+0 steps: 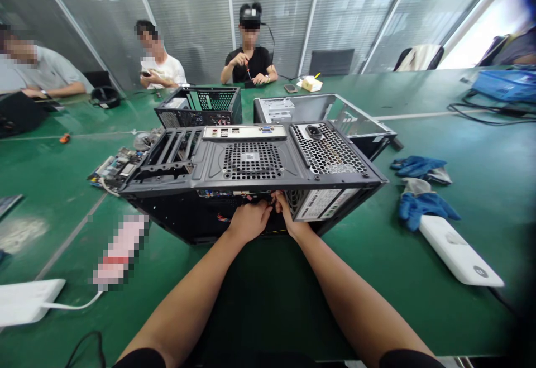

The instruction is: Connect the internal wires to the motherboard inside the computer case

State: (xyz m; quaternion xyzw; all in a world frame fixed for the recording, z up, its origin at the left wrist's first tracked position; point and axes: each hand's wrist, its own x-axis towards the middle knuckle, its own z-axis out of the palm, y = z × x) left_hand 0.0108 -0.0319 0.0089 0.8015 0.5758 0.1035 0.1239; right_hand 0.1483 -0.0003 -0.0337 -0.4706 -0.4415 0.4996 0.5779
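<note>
Presumably for access, the computer case [251,181] rests rear panel [251,158] up on the bench [469,200]; left hand [250,220] and right hand [288,211] reach in sideways, each grip too hidden to tell.

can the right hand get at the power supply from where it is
Likely yes: the right hand is already at the open side of the computer case, close beside the labelled face of the power supply, and nothing visible stands between them.
</note>
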